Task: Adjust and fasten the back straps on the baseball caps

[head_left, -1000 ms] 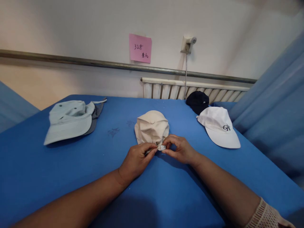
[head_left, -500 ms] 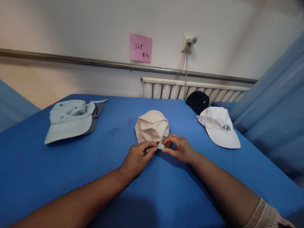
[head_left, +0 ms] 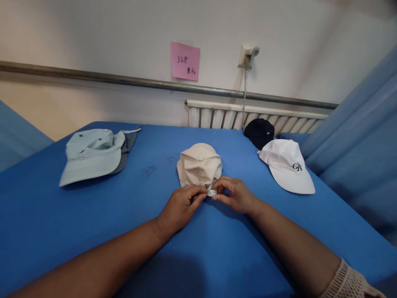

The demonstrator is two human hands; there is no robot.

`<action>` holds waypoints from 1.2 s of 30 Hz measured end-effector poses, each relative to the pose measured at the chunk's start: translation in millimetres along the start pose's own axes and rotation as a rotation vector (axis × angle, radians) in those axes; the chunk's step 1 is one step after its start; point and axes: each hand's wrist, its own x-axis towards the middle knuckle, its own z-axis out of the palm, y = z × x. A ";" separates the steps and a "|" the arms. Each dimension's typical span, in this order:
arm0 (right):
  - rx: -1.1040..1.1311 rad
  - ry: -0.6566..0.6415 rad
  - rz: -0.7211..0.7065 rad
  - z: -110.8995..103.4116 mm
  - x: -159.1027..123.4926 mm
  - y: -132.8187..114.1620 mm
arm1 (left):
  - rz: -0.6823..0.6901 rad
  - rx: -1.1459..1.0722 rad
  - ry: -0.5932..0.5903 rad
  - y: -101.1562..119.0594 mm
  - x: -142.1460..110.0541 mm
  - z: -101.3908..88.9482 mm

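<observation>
I see a pale blue cap (head_left: 88,163) at left. I keep the left hand (head_left: 179,208) pinched on the near edge of the beige cap (head_left: 200,163), its crown just beyond the grip; the silvery buckle (head_left: 212,193) sits pinched in the right hand (head_left: 235,196), left of a white cap (head_left: 283,161).

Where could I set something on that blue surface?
Bare blue surface shows between the pale blue cap and beige cap, and between that and the white cap. Crowded: where the left hand and right hand pinch the beige cap, and between white cap and dark cap.
</observation>
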 end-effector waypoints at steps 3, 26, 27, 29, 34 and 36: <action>0.007 -0.009 -0.005 0.5 0.1 -0.6 | -0.005 0.004 -0.004 0.0 0.7 1.0; -0.456 -0.185 0.097 2.7 2.5 -8.9 | -0.240 -0.182 -0.112 -7.4 7.5 13.6; -0.456 -0.188 0.103 3.0 2.3 -8.5 | -0.242 -0.170 -0.114 -8.4 8.1 14.4; -0.451 -0.187 0.104 3.2 1.9 -6.8 | -0.242 -0.147 -0.123 -9.5 9.1 15.1; -0.319 -0.165 0.027 0.1 1.2 0.6 | -0.229 -0.144 -0.092 -9.1 9.7 13.5; -0.231 -0.127 0.011 -2.1 1.2 2.6 | -0.236 -0.171 -0.068 -8.4 10.1 12.5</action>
